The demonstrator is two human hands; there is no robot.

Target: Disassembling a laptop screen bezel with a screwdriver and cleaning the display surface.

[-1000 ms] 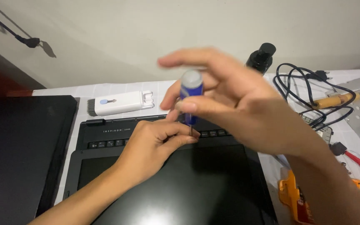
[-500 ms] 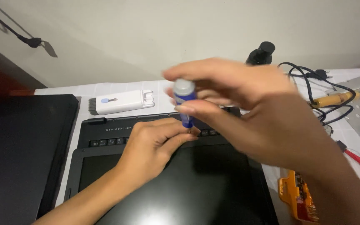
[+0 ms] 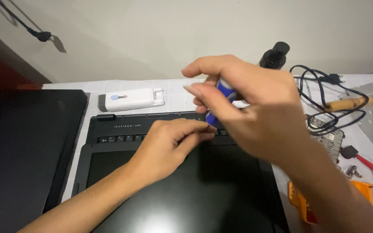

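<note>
Right hand (image 3: 255,108) curled tight around a small blue tube (image 3: 223,92), held up over the back edge of the black laptop (image 3: 186,190), near the middle of the table (image 3: 178,97). Left hand (image 3: 169,144) resting on the laptop's top row, fingers (image 3: 197,129) pinched together just below the tube's tip. White cleaning tool (image 3: 130,99) lying behind the laptop.

A small blue bottle (image 3: 226,91) is pinched in the fingers of the right hand (image 3: 255,108). It tilts, its low end pointing down at the left hand (image 3: 169,144). Under both hands lies a black laptop (image 3: 121,129), flat, with small keys just beside the left hand's fingertips.
</note>
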